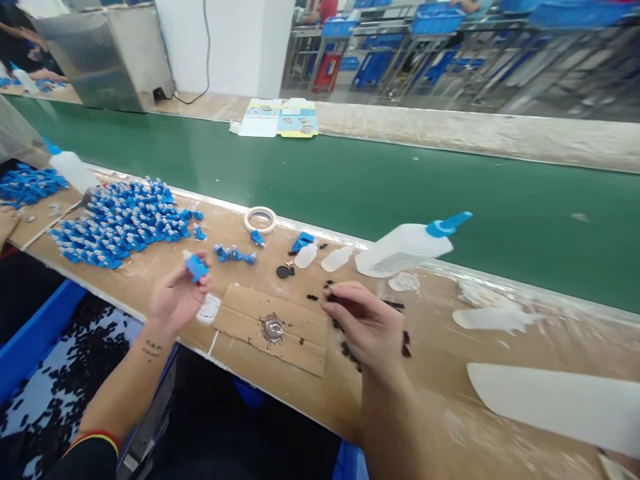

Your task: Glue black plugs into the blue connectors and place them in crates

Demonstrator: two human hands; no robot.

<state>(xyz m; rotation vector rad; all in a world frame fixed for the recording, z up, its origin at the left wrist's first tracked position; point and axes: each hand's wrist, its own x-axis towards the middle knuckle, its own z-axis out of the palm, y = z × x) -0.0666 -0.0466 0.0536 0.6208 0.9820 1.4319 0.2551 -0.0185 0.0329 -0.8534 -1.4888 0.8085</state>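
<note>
My left hand (177,297) holds a small blue part (197,267) with a whitish tip between thumb and fingers. On the right, my right hand (367,320) is closed in a pinch above several small black pieces (350,353); something dark shows at the fingertips, too small to make out. Between the hands lies a cardboard piece (295,333) with a clear, glossy blob (273,328) and dark specks on it. A large pile of blue parts (125,223) sits at the left, and a short row of them (235,254) lies beyond my left hand.
A tape roll (260,219), small white bottles (306,255) and a large bottle with a blue nozzle (405,250) stand or lie along the green belt (350,187). A blue bin (45,320) with black pieces is at lower left. Another person's hand (7,221) shows at the left edge.
</note>
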